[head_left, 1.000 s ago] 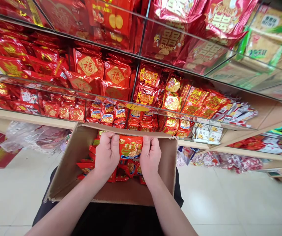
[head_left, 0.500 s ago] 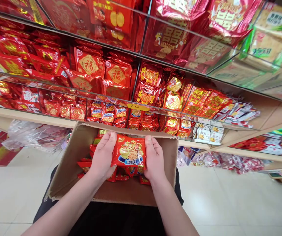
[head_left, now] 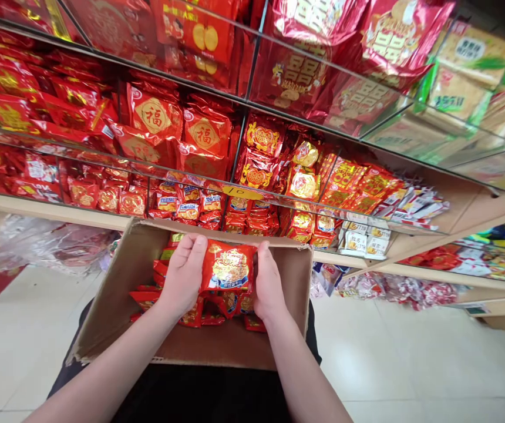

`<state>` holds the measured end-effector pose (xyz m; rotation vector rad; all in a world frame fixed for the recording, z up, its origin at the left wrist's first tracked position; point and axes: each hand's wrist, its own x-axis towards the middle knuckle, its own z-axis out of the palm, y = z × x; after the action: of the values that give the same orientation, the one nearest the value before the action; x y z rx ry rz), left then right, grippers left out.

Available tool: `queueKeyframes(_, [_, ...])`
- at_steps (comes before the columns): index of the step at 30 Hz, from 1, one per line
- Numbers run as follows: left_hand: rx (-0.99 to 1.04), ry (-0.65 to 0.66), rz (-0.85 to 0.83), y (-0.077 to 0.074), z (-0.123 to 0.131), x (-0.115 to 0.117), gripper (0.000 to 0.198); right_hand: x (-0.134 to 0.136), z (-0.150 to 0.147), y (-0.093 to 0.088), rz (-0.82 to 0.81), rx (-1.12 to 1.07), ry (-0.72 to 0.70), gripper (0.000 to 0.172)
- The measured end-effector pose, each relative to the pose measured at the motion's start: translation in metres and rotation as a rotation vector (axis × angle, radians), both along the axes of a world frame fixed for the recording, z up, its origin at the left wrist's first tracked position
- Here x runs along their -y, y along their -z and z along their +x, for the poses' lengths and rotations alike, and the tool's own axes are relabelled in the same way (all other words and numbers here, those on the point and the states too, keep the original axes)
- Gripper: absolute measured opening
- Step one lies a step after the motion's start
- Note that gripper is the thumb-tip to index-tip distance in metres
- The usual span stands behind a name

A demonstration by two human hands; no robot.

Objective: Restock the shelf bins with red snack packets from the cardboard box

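A red biscuit packet [head_left: 228, 266] with gold lettering and a biscuit picture is held up over an open cardboard box [head_left: 299, 282]. My left hand [head_left: 185, 275] grips its left edge, thumb in front and the other fingers partly hidden. At the right edge, my right hand [head_left: 270, 284] is closed with its thumb upward; its fingertips are hidden behind the packet. More red packets [head_left: 191, 314] lie loose in the box below and to the left of my hands. The box rests on my lap [head_left: 217, 390].
Clear-fronted shelf bins of red and gold snack packets [head_left: 155, 114] rise ahead. A yellow tag [head_left: 245, 192] marks one bin. Plastic bags [head_left: 50, 244] lie on the floor at left, with more bagged goods [head_left: 397, 288] under the shelf at right.
The packet now tilts back a little, and my right thumb has shifted off its front face to the edge. The whole view has moved slightly to the right.
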<state>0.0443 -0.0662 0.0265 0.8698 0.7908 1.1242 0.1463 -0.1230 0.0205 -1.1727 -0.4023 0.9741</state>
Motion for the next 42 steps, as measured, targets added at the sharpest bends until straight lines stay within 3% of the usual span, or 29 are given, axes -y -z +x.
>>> queueKeyframes(3, [-0.084, 0.000, 0.098, 0.007, 0.000, 0.000, 0.019, -0.002, 0.002, 0.005, -0.013, 0.132, -0.020, 0.037])
queueKeyframes(8, [-0.322, -0.033, 0.328, 0.009, 0.002, -0.008, 0.019, -0.002, 0.010, 0.010, -0.034, 0.533, 0.112, 0.039])
queueKeyframes(11, [-0.693, 0.042, 0.677, 0.003, 0.002, -0.025, 0.019, -0.001, 0.018, 0.013, -0.082, 0.586, 0.180, 0.041])
queueKeyframes(14, [-1.109, 0.162, 1.130, -0.006, 0.002, -0.044, 0.024, 0.000, 0.029, 0.020, -0.128, 0.600, 0.284, 0.043])
queueKeyframes(16, [-1.278, 0.206, 1.405, -0.010, 0.004, -0.053, 0.023, 0.001, 0.036, 0.025, -0.135, 0.598, 0.331, 0.044])
queueKeyframes(18, [-1.323, 0.249, 1.551, -0.012, 0.008, -0.057, 0.022, 0.002, 0.042, 0.029, -0.132, 0.605, 0.352, 0.044])
queueKeyframes(21, [-1.141, 0.275, 1.485, -0.015, 0.017, -0.056, 0.027, 0.006, 0.046, 0.028, -0.109, 0.629, 0.373, 0.044])
queueKeyframes(24, [-0.868, 0.254, 1.167, -0.022, 0.023, -0.048, 0.033, 0.006, 0.047, 0.023, -0.072, 0.624, 0.372, 0.043])
queueKeyframes(26, [-0.787, 0.288, 1.026, -0.027, 0.024, -0.042, 0.037, 0.005, 0.044, 0.020, -0.051, 0.598, 0.357, 0.041])
queueKeyframes(29, [-0.858, 0.315, 1.135, -0.030, 0.024, -0.039, 0.044, 0.000, 0.039, 0.016, -0.020, 0.608, 0.329, 0.039])
queueKeyframes(33, [-1.073, 0.210, 1.471, -0.032, 0.022, -0.047, 0.051, -0.004, 0.039, 0.013, -0.056, 0.777, 0.337, 0.040])
queueKeyframes(36, [-1.118, 0.160, 1.571, -0.037, 0.019, -0.055, 0.051, -0.004, 0.046, 0.013, -0.071, 0.850, 0.352, 0.040])
queueKeyframes(39, [-1.038, 0.168, 1.532, -0.042, 0.016, -0.058, 0.048, -0.005, 0.056, 0.009, -0.066, 0.848, 0.375, 0.040])
queueKeyframes(42, [-0.793, 0.248, 1.191, -0.043, 0.017, -0.054, 0.049, -0.009, 0.058, -0.003, -0.035, 0.802, 0.366, 0.039])
